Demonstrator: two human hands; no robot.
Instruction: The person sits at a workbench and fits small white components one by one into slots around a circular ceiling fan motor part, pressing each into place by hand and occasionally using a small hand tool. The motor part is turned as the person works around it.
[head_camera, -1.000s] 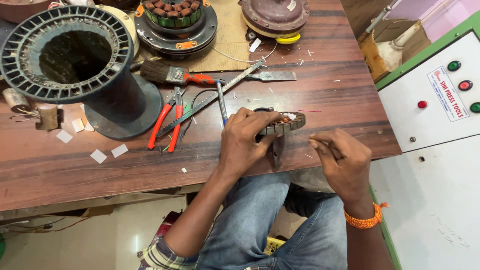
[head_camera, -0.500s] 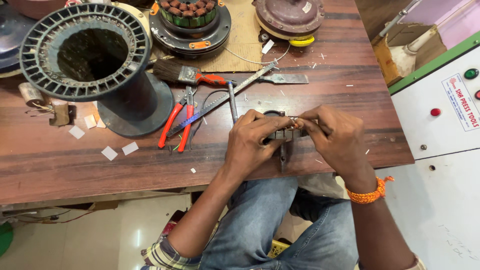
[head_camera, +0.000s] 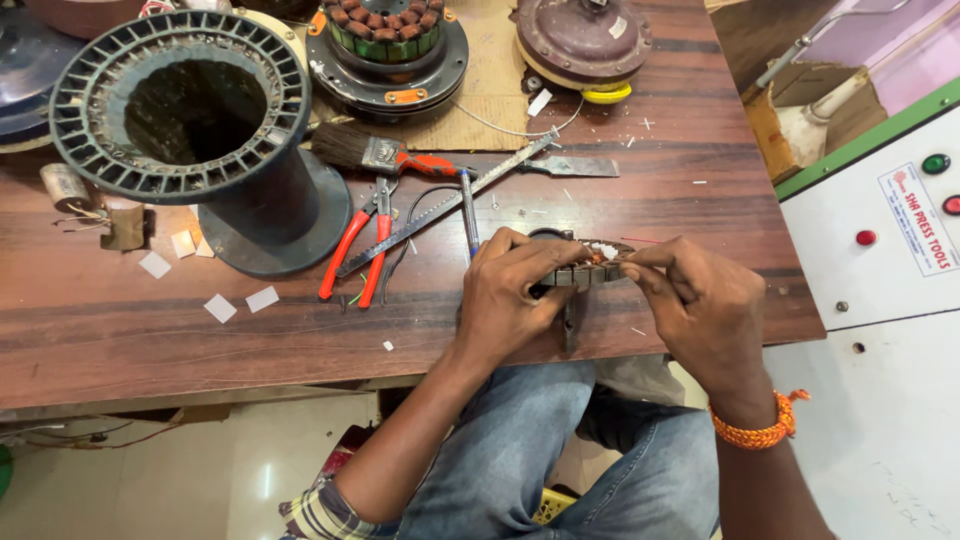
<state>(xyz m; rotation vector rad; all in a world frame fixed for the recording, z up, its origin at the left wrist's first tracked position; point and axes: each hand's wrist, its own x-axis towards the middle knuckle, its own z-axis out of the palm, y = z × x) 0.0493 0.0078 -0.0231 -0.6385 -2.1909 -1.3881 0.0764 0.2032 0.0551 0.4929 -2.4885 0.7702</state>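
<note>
Holding the small stator core (head_camera: 585, 272) steady is the whole game here: the left hand (head_camera: 510, 295) is wrapped around it at the bench's (head_camera: 120, 350) near edge, toward the right corner, while the right hand (head_camera: 700, 305) pinches closed on something tiny at the core's top, too small to make out. I'd keep that grip firm and the pinch light. Clutter sits close behind: red-handled pliers (head_camera: 355, 250), a hacksaw blade (head_camera: 450, 205), a paintbrush (head_camera: 375, 155), and a big black spool (head_camera: 190, 120) toward the far left corner. White paper scraps (head_camera: 225, 305) lie nearby.
</note>
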